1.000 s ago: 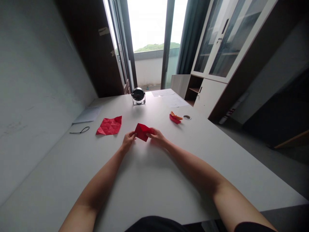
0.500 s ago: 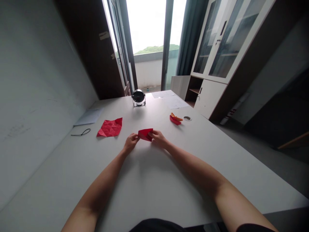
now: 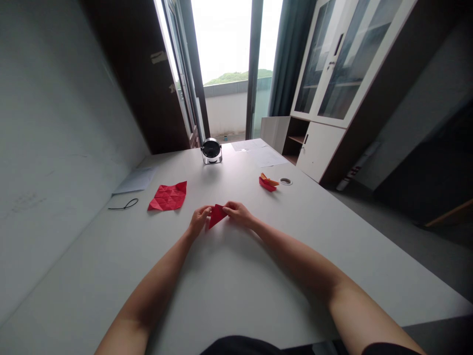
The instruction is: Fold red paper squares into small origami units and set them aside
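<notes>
Folded red paper (image 3: 217, 216), in the head view: where do we have it?

About midway between the left and right edges of the counter (image 3: 221, 281), well in from the near edge. Whether its lower tip touches the surface, we cannot tell.

And our grip?

Our left hand (image 3: 200, 219) pinches it at its left side; our right hand (image 3: 237, 213) has thumb and fingers closed on its upper right corner.

How far along are we?

It looks folded down to a small triangle, so we judge several folds made. It is not yet set down, and how many folds are left we cannot see.

What about the materials?

Ours seems thin, smooth and crisp-edged. Towards the counter's left edge lies a red sheet (image 3: 168, 196), opened out, crinkled into small triangles, its far right corner lifted. Near the right edge we see a red and orange piece (image 3: 267, 184), layered and pointed, rather boat-like. Just by the left edge, a thin black cord (image 3: 120, 208) curls into a loop.
</notes>
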A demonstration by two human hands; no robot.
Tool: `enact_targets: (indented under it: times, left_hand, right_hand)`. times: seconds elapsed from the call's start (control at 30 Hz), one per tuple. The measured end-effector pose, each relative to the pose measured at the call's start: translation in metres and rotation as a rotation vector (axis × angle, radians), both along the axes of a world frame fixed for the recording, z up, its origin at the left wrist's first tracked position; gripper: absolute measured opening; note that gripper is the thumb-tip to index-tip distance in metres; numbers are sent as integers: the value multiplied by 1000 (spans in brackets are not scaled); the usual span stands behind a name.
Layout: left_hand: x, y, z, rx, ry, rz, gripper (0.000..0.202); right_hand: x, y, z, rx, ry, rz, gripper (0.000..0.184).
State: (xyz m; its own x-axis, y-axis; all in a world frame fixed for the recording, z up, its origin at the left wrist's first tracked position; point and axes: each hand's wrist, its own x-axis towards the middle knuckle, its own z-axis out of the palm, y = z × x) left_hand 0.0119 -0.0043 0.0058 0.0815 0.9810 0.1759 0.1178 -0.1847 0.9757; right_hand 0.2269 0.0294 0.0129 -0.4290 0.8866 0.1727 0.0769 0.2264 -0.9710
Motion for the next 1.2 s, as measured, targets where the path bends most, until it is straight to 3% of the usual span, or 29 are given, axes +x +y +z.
enact_targets:
  times: [0.37,0.67,0.97,1.2]
  left_hand:
    - [3,0,-4,33,-17,-46,51]
    - [5,1,-6,64,47,-30,33]
    - [1,6,-9,101,-5,84,30]
    - [3,0,-4,86,33,43,33]
  right_hand:
    - [0,5,-9,139,-56,-21,31]
    - [-1,8,-17,162,-96,-40,23]
    - [2,8,-10,88,-15,-22,29]
    - [1,8,-14,113,2,-28,35]
